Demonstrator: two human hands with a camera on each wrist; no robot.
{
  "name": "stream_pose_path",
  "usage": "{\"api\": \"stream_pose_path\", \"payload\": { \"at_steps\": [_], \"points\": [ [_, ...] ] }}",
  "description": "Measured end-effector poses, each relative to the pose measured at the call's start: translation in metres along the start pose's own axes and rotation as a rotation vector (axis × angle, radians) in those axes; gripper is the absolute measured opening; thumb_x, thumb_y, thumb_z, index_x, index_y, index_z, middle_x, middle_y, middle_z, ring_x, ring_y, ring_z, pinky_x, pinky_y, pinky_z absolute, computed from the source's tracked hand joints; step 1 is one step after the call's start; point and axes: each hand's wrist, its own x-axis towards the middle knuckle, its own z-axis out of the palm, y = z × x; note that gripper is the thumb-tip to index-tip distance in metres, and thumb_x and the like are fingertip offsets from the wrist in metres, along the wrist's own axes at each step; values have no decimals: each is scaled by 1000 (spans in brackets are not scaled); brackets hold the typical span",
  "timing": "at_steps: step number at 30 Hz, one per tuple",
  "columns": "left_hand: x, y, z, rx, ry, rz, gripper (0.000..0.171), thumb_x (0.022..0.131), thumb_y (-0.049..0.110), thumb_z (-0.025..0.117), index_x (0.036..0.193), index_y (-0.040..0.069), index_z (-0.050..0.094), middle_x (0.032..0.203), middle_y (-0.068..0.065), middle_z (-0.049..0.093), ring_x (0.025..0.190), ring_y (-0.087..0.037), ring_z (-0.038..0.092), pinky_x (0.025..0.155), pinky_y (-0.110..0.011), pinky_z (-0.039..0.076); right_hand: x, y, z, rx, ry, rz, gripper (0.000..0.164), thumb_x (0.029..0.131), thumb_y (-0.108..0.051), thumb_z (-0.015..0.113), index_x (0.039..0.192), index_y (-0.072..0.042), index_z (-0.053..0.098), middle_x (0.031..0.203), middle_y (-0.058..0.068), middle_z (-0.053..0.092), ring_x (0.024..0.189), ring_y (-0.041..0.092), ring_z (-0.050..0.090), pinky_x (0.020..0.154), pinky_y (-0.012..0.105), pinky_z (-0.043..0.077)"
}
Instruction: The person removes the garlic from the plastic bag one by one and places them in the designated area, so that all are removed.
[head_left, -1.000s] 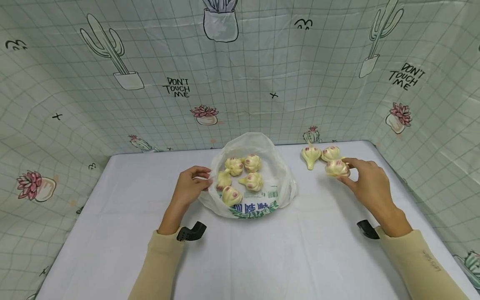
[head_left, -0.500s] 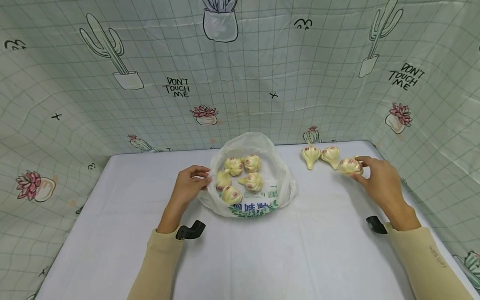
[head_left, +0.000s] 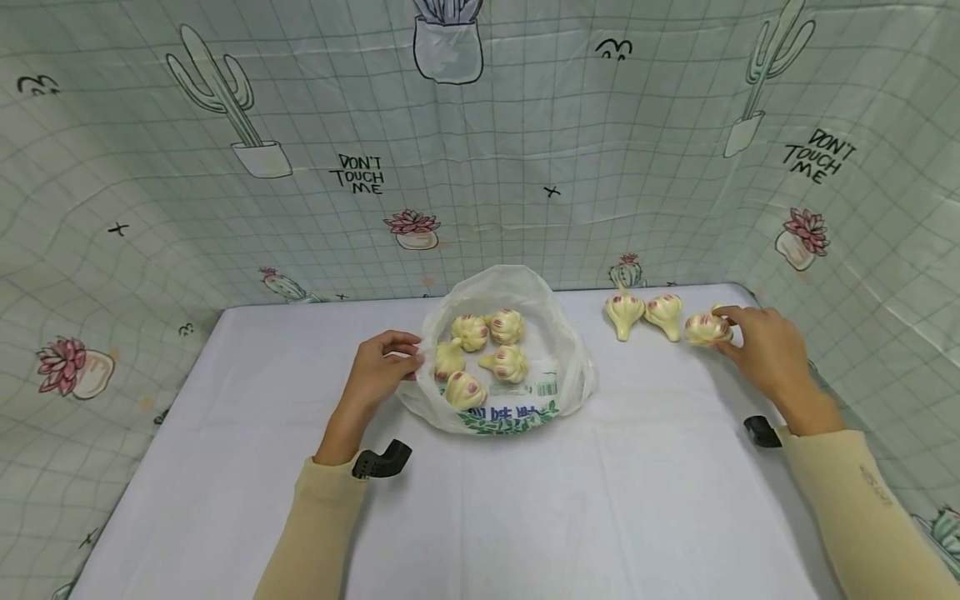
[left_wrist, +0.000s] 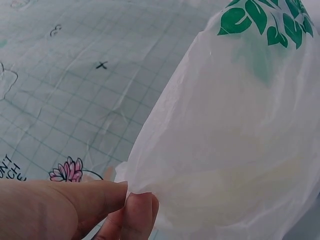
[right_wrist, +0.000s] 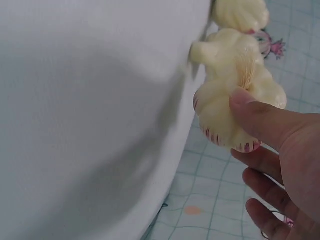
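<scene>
My right hand (head_left: 772,354) pinches a garlic bulb (head_left: 706,329) between thumb and fingers, over the far right of the table. In the right wrist view the thumb lies across this pale bulb (right_wrist: 220,120) with purple streaks. Two more garlic bulbs lie in a row just left of it, the nearer one (head_left: 664,315) and the outer one (head_left: 625,312). At the middle of the table stands a white plastic bag (head_left: 573,375), its mouth spread wide, with several garlic bulbs inside. My left hand (head_left: 378,371) pinches the bag's left edge; the left wrist view shows thumb and fingers (left_wrist: 137,212) on the thin plastic.
A white-covered table (head_left: 465,517) carries everything. Behind and at both sides hangs a grid-patterned cloth (head_left: 510,125) with cactus drawings. The table's far right corner (head_left: 738,292) is close beyond the right hand.
My right hand has moved right with its garlic bulb, away from the two bulbs lying there, so the middle one now shows fully. The left hand stays at the bag's edge.
</scene>
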Motion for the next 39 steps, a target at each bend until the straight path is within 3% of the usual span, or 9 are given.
{"api": "stream_pose_path", "payload": {
  "at_steps": [11, 18, 31, 39],
  "points": [
    [4, -2, 3, 5, -6, 0, 27, 100, -3, 68, 127, -6, 67, 111, -15, 63, 76, -8, 65, 75, -28, 61, 12, 19, 3, -37, -114, -72, 49, 78, -3, 90, 123, 0, 71, 107, 27, 74, 97, 47, 65, 77, 62, 53],
    [5, -2, 4, 6, -2, -2, 28, 99, -4, 69, 127, -5, 67, 111, -15, 63, 79, -9, 66, 72, -23, 60, 19, 24, 5, -28, -211, -41, 52, 87, -4, 84, 135, 3, 65, 126, 34, 67, 114, 54, 60, 91, 70, 49],
    [3, -1, 4, -1, -11, 8, 27, 101, -3, 67, 128, -6, 66, 111, -15, 63, 77, -7, 64, 75, -26, 60, 23, 22, 2, 29, -321, 7, 59, 92, 0, 76, 146, 5, 54, 137, 36, 59, 122, 59, 54, 93, 74, 46],
    [0, -2, 3, 2, -10, -12, 27, 101, -2, 67, 128, -5, 66, 110, -13, 63, 76, -8, 64, 74, -25, 60, 23, 20, 1, 52, -328, 1, 61, 90, 0, 79, 145, 7, 54, 138, 37, 59, 122, 60, 54, 94, 74, 46]
  ]
}}
